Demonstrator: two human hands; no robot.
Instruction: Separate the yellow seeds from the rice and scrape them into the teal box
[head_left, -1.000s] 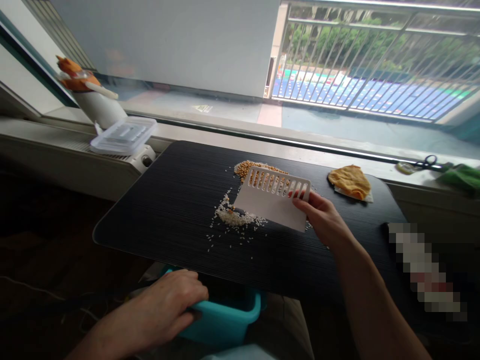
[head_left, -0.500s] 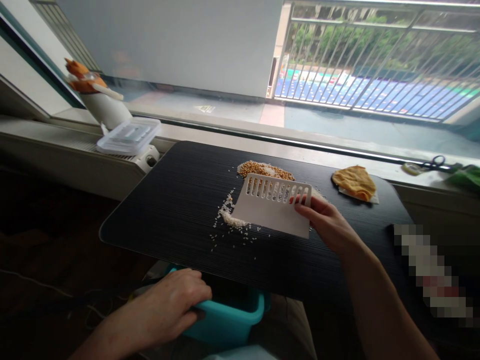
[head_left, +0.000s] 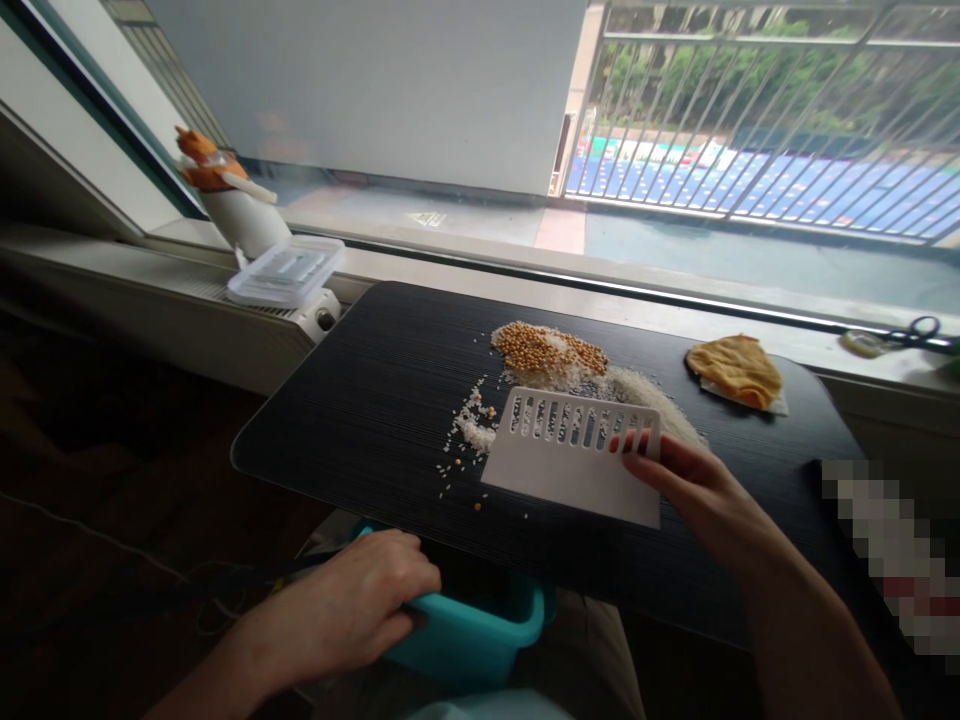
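Note:
My right hand (head_left: 694,490) grips the right end of a white slotted plastic scraper (head_left: 574,455) that stands on edge on the black tabletop (head_left: 360,420). Behind the scraper lie a pile of yellow-brown beans (head_left: 551,350) and a band of white rice (head_left: 645,392); a small heap of rice with a few beans (head_left: 472,430) sits at the scraper's left end. My left hand (head_left: 360,605) is closed on the rim of a teal plastic bin (head_left: 480,635) held under the table's near edge.
An orange cloth on a white pad (head_left: 735,370) lies at the table's far right. A clear lidded box (head_left: 289,270) and a white jar with an orange figure (head_left: 232,200) stand on the sill at left. Scissors (head_left: 911,330) lie on the sill at right.
The scraper has been pulled toward the table's near edge, uncovering the bean pile and the rice band behind it. The left hand stays on the bin.

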